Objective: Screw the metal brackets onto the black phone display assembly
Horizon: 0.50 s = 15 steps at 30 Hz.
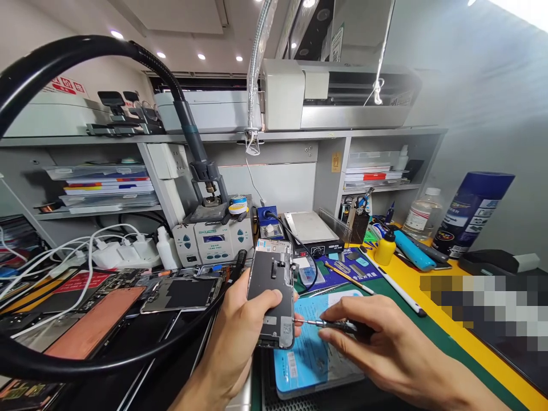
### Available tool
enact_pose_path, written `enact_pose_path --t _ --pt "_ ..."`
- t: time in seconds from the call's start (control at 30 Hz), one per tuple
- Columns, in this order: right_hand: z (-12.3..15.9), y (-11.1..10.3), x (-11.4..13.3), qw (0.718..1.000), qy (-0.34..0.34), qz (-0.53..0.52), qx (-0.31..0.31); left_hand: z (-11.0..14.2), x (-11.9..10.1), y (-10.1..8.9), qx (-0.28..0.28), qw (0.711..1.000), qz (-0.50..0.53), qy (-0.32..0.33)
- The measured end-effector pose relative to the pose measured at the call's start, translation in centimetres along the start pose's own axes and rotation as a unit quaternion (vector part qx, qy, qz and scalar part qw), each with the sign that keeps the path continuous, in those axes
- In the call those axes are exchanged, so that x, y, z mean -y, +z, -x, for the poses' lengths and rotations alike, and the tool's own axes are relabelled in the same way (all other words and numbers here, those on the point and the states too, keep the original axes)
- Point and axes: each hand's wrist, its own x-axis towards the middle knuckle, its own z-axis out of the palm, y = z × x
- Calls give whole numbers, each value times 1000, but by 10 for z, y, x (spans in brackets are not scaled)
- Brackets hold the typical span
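Observation:
My left hand [244,322] is closed around a phone screen assembly [268,285], its dark back turned toward me, thumb pressed on the panel. Between the fingers and thumb of my right hand [377,337] is a screwdriver [342,326] with a thin metal shaft. Its tip meets the right edge of the screen assembly near the bottom. Below both hands lies a blue packet [299,365] with printed text and a label.
On the left are an opened phone [182,294], a copper-coloured panel [96,325] and white cables. A black hose [128,365] arcs across the left side. Behind stands a soldering station [214,240]; a yellow bottle [386,248] and spray can [473,214] are at right.

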Motion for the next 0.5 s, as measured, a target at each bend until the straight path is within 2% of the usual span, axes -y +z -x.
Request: enact_pose_path --t 0.23,0.5 --pt "4 1 -3 1000 17 6 -10 4 -4 3 -7 1000 -2 -12" --pt "0 2 -1 1000 -10 -7 -4 3 -1 2 -6 1000 -3 -12"
